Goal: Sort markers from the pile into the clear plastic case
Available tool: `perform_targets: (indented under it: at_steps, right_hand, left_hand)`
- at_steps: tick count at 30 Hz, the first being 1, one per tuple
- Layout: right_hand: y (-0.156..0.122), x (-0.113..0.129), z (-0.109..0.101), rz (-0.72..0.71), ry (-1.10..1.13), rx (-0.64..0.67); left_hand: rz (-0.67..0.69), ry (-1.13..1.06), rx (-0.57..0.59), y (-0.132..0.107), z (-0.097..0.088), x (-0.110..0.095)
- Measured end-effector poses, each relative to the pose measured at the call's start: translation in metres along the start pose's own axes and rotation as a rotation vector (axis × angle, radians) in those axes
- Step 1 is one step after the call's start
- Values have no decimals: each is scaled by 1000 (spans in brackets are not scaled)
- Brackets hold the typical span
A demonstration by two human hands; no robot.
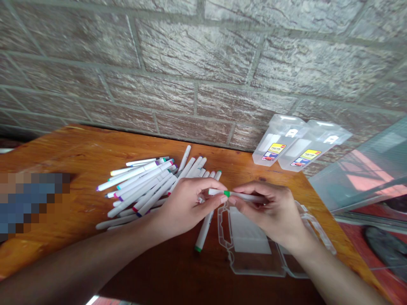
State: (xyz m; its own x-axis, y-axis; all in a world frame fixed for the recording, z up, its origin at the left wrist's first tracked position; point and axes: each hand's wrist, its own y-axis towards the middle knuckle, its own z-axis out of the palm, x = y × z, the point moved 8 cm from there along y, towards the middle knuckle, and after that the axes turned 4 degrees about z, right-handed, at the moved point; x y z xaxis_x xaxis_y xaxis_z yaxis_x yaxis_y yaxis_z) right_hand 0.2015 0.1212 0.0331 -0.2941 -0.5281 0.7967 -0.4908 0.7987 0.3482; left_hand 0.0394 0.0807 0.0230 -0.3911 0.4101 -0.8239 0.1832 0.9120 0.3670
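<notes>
Between my two hands is a white marker with a green band, held level above the table. My left hand pinches its left end near the band. Farther along the barrel, my right hand grips it with thumb and fingers. A heap of white markers with coloured ends lies beyond and left of my left hand. Just below that hand rests a loose marker with a green end. Under my right hand an open clear plastic case lies flat, a white sheet in it; my forearm covers part of the case.
Two clear plastic cases with yellow and blue labels stand at the table's back right, against the stone-block wall. The wooden table ends at the right beside a glass panel. A blurred-out patch covers the left side.
</notes>
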Motion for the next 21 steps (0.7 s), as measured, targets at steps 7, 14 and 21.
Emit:
perform_targets:
  at_steps: [7,14,21]
  right_hand:
    - [2,-1,-4,36,53,-17]
    - [4,-3,-7,83,145,-44]
    - [10,-2,-15,120,147,-89]
  left_hand:
    - [-53,-63,-30,1,-2,5]
    - [-87,-126,-32,1,-2,11]
    - [-187,-297,-63,2,-3,19]
